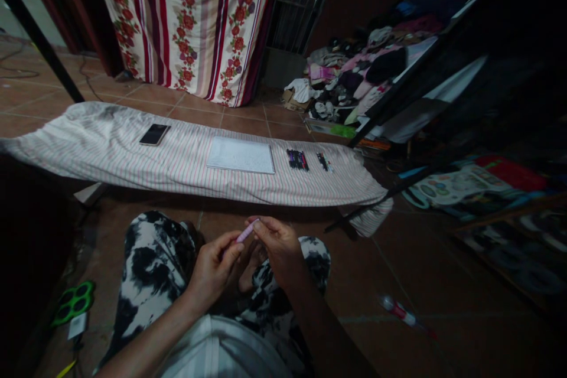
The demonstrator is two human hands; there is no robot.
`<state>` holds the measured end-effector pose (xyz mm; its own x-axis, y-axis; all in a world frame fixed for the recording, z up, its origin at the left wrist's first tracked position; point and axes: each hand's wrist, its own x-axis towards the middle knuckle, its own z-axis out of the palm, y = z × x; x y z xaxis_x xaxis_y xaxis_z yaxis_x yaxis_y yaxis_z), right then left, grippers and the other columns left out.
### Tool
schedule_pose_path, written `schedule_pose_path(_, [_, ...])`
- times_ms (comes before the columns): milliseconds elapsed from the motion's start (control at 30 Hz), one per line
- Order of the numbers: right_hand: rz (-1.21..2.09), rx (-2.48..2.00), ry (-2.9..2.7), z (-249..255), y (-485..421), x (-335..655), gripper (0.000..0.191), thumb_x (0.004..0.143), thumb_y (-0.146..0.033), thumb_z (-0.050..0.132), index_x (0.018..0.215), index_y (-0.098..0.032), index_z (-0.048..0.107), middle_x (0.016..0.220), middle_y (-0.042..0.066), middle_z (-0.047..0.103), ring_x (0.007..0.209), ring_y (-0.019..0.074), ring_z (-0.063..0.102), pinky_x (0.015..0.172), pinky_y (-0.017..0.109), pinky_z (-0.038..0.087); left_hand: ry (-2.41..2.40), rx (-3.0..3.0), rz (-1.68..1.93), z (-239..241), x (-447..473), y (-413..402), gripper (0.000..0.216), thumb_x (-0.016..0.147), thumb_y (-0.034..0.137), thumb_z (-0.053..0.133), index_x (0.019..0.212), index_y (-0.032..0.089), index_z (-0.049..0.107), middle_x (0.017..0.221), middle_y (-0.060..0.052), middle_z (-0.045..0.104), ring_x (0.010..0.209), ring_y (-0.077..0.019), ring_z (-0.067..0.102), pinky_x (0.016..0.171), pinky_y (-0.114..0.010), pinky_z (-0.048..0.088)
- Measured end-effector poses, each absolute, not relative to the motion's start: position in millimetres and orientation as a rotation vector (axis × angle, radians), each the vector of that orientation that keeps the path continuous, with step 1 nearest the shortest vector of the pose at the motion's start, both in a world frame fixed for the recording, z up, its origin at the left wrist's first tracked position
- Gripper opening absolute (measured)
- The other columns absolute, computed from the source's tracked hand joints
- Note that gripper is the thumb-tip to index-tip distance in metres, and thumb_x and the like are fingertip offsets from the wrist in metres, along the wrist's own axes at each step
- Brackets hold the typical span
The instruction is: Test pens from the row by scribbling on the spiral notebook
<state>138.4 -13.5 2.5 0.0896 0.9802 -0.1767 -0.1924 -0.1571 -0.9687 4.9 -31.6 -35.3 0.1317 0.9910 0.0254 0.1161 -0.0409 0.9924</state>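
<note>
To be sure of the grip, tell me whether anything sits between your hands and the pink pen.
Nothing visible does: the fingers of the left hand and the right hand touch the pink pen directly.

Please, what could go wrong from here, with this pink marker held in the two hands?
The pink marker is pinched only by the fingertips of the left hand and right hand, so it could slip and roll across the tile floor. In this dim light, it may be hard to find. The loose pens on the striped cloth-covered board could also roll off.
</note>
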Motion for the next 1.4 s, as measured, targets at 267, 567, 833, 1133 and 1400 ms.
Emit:
schedule_pose_path(267, [1.347, -1.151, -0.905, -3.7, -9.5, 137.9, 0.022, 0.068, -0.034, 0.067, 0.083, -0.018, 0.069, 0.083, 0.006, 0.07, 0.071, 0.0139, 0.058, 0.066, 0.025, 0.043, 1.186, 1.352, 1.094, -28.5, 6.7, -28.0, 0.031, 0.08, 0.035, 0.052, 0.101, 0.017, 0.064, 0.087, -0.006, 0.067, 0.071, -0.0172, 0.059, 0.063, -0.023, 0.044])
schedule_pose_path(567, [1.283, -1.14, -0.886, -1.3, -2.3, 149.4, 0.022, 0.069, -0.035, 0.067, 0.083, -0.018, 0.07, 0.081, 0.005, 0.069, 0.068, 0.0112, 0.054, 0.063, 0.023, 0.04, 1.022, 1.349, 0.92, -22.5, -0.9, -24.5, 0.035, 0.079, 0.041, 0.052, 0.095, 0.013, 0.065, 0.076, -0.005, 0.065, 0.062, -0.0137, 0.055, 0.058, -0.022, 0.041])
schedule_pose_path(833, [1.552, -1.088, -0.944, 0.8, -8.9, 145.9, 0.035, 0.069, -0.031, 0.068, 0.101, -0.018, 0.064, 0.092, 0.007, 0.069, 0.058, 0.0087, 0.051, 0.053, 0.022, 0.038, 0.831, 0.971, 0.867, -26.3, 2.4, -32.3, 0.043, 0.074, 0.051, 0.055, 0.086, 0.01, 0.057, 0.047, 0.005, 0.048, 0.036, -0.0059, 0.038, 0.038, -0.018, 0.027])
schedule_pose_path(1133, [1.475, -1.161, -0.829, -12.2, -7.5, 132.8, 0.028, 0.057, -0.032, 0.075, 0.075, -0.015, 0.064, 0.068, 0.004, 0.068, 0.051, 0.0109, 0.057, 0.052, 0.023, 0.044, 0.979, 1.161, 0.951, -29.3, 2.3, -33.6, 0.036, 0.076, 0.048, 0.054, 0.069, 0.013, 0.06, 0.051, 0.003, 0.05, 0.043, -0.0077, 0.042, 0.043, -0.019, 0.031])
schedule_pose_path(1400, [1.517, -1.126, -0.9, -4.6, -11.3, 129.4, 0.028, 0.065, -0.035, 0.069, 0.086, -0.018, 0.063, 0.079, 0.003, 0.067, 0.049, 0.0069, 0.05, 0.043, 0.019, 0.035, 0.947, 1.04, 0.967, -32.2, 4.9, -33.5, 0.037, 0.073, 0.048, 0.057, 0.079, 0.011, 0.062, 0.049, 0.003, 0.05, 0.042, -0.0087, 0.045, 0.043, -0.02, 0.034])
